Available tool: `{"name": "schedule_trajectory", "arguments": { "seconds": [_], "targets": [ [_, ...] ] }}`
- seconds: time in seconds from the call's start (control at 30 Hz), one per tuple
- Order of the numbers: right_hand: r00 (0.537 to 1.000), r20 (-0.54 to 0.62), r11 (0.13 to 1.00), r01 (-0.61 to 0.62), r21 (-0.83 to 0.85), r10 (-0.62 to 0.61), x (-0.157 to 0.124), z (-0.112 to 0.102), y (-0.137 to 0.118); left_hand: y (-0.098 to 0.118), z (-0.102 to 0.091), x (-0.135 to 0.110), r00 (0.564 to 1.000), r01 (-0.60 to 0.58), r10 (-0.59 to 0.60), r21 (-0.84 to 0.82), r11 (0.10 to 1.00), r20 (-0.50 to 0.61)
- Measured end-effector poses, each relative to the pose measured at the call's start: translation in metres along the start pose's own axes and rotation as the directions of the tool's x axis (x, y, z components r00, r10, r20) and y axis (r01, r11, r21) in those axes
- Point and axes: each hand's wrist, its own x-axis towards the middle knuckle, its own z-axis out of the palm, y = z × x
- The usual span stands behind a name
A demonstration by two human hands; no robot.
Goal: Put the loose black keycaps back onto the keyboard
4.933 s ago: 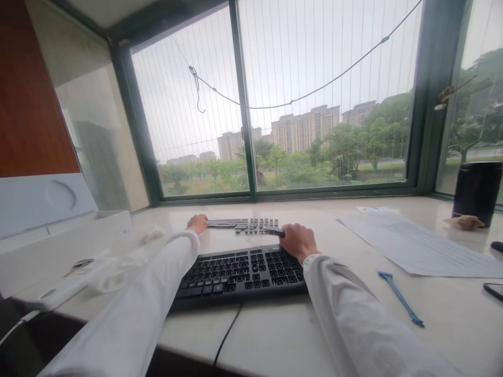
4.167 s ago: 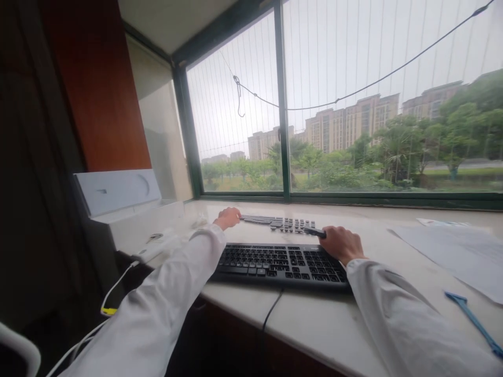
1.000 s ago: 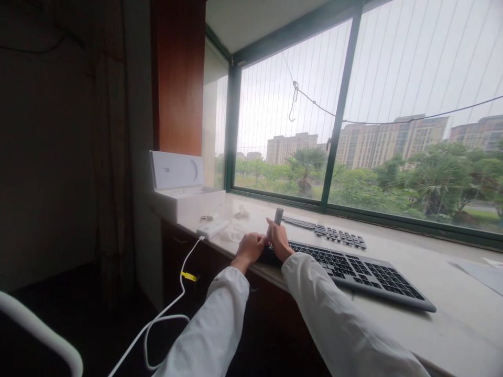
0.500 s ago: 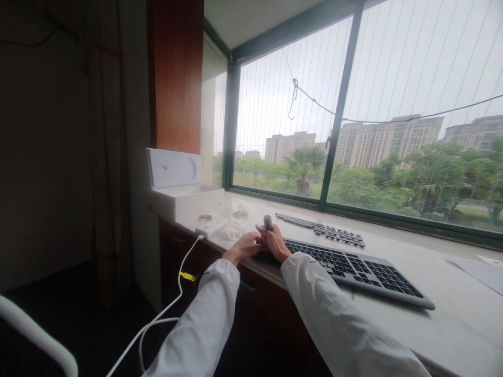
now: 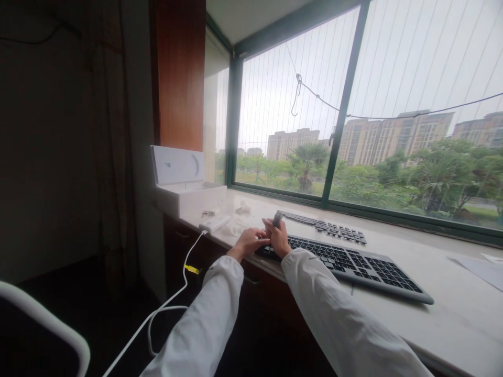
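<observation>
Your right hand (image 5: pixel 280 241) is wrapped around a dark handle (image 5: pixel 277 218) poking up, and your left hand (image 5: pixel 250 242) is half-curled right beside it; can't tell if it's pinching anything. They're at the left end of the black keyboard (image 5: pixel 365 268) on the countertop (image 5: pixel 463 319), loose keycaps (image 5: pixel 335 229) behind it.

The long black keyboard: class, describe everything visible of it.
The long black keyboard, plastic-looking with grey edging, lies face up on the white stone-like counter, slanting across the view. Many key positions, number block included, look like bare sockets. The bare left hand and bare right hand partly hide its left end; contact is unclear.
</observation>
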Motion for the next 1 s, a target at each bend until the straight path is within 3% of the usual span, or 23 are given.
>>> {"name": "schedule_trajectory", "arguments": {
  "seconds": [0.1, 0.23, 0.37, 0.47, 0.6, 0.7, 0.77, 0.83, 0.9, 1.0],
  "targets": [
    [0.992, -0.049, 0.982, -0.105, 0.158, 0.114, 0.006, -0.001, 0.006, 0.0, 0.001, -0.001, 1.0, 0.011, -0.011, 0.004, 1.0, -0.023],
    [0.968, -0.057, 0.883, -0.198, 0.426, 0.245, 0.012, -0.002, 0.011, 0.002, 0.002, -0.001, 0.999, 0.037, -0.037, -0.006, 0.999, -0.037],
    [0.952, -0.165, 0.804, -0.115, 0.584, 0.256, 0.016, -0.008, 0.004, 0.002, 0.003, -0.001, 0.998, 0.043, -0.044, -0.024, 0.999, -0.046],
    [0.938, -0.287, 0.828, 0.0, 0.56, 0.194, 0.021, -0.016, -0.006, 0.002, 0.003, -0.002, 0.998, 0.038, -0.04, -0.025, 0.999, -0.046],
    [0.953, -0.294, 0.952, 0.024, 0.306, 0.07, 0.03, -0.038, -0.021, 0.005, 0.002, -0.003, 0.999, 0.026, -0.027, -0.037, 0.999, -0.031],
    [0.979, -0.19, 0.992, 0.046, -0.121, -0.069, 0.035, -0.066, -0.036, 0.007, 0.003, -0.003, 1.0, 0.007, -0.007, -0.012, 1.0, -0.013],
    [0.973, -0.111, 0.876, 0.127, -0.466, -0.2, 0.037, -0.091, -0.046, 0.009, 0.005, -0.003, 1.0, -0.019, 0.019, 0.028, 0.999, -0.001],
    [0.957, -0.053, 0.687, 0.164, -0.708, -0.284, 0.036, -0.121, -0.054, 0.01, 0.008, -0.004, 0.998, -0.061, 0.061, 0.087, 0.994, 0.003],
    [0.949, 0.02, 0.514, 0.189, -0.837, -0.316, 0.032, -0.153, -0.059, 0.012, 0.01, -0.005, 0.996, -0.094, 0.094, 0.133, 0.987, 0.001],
    [0.964, 0.144, 0.31, 0.211, -0.927, -0.225, 0.021, -0.206, -0.059, 0.014, 0.012, -0.008, 0.995, -0.091, 0.095, 0.141, 0.986, -0.024]
  ]
}}
